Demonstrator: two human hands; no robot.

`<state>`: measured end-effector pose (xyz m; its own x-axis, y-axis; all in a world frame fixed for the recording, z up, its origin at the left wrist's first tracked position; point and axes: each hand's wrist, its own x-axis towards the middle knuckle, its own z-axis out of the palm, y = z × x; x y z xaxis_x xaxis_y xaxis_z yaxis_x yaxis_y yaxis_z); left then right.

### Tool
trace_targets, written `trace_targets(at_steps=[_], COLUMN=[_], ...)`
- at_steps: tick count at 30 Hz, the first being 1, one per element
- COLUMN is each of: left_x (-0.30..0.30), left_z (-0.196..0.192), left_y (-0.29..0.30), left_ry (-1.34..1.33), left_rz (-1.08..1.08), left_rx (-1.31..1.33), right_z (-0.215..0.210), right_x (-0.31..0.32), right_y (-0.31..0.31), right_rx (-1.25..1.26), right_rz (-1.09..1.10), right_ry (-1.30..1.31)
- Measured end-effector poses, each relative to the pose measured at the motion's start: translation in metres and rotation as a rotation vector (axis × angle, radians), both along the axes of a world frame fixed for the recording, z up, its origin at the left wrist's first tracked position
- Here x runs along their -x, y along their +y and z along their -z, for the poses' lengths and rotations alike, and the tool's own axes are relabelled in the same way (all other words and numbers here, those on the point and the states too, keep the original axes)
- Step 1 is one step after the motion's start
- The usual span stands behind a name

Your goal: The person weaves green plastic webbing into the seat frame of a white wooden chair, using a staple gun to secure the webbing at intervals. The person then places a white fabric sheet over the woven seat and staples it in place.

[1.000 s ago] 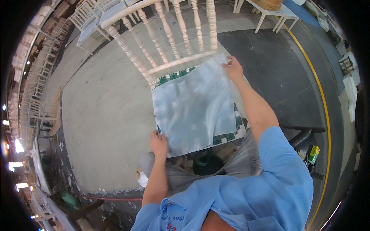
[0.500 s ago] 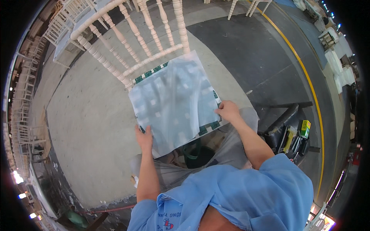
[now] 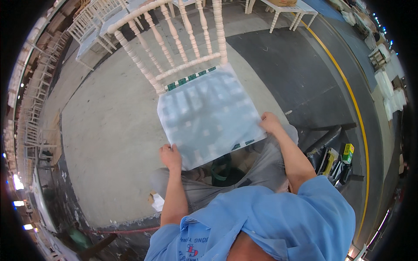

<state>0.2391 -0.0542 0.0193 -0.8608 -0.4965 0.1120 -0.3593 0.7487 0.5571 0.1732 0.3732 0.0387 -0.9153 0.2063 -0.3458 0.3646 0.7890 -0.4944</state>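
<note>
In front of me stands a cream wooden chair [image 3: 183, 70] with turned spindles in its back. A thin, pale, see-through sheet [image 3: 213, 117] lies over its seat, and green and white woven webbing [image 3: 191, 78] shows through it and along the back edge. My left hand [image 3: 170, 156] pinches the sheet at the near left corner of the seat. At the right edge, near the front, my right hand [image 3: 271, 123] pinches the sheet with fingers closed. Two green webbing bits show past the sheet's front edge.
To my right, a dark holder [image 3: 324, 161] carries several tools and a green and yellow box [image 3: 348, 153]. A dark green container [image 3: 226, 175] sits between my legs. More white chairs [image 3: 93, 37] stand at the left. A white table [image 3: 300, 8] with a cardboard box is at the back.
The sheet now lies flatter and straighter over the seat, covering more of the front and right webbing. My left hand has closed on its corner. The view has shifted slightly.
</note>
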Motion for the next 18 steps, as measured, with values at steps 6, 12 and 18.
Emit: trace_targets(at_steps=[6, 12, 18], left_x=[0.001, 0.004, 0.009], left_z=[0.006, 0.028, 0.041], left_y=[-0.009, -0.029, -0.036], left_ry=[-0.107, 0.044, -0.22], left_rz=[-0.16, -0.217, -0.168], left_rx=[-0.258, -0.433, -0.97], right_z=[0.0, -0.004, -0.001], right_x=[-0.005, -0.012, 0.001], right_y=[-0.005, -0.017, -0.004], right_rx=[-0.174, -0.169, -0.03], right_rz=[-0.098, -0.075, -0.131], right_ry=[-0.077, -0.061, -0.249])
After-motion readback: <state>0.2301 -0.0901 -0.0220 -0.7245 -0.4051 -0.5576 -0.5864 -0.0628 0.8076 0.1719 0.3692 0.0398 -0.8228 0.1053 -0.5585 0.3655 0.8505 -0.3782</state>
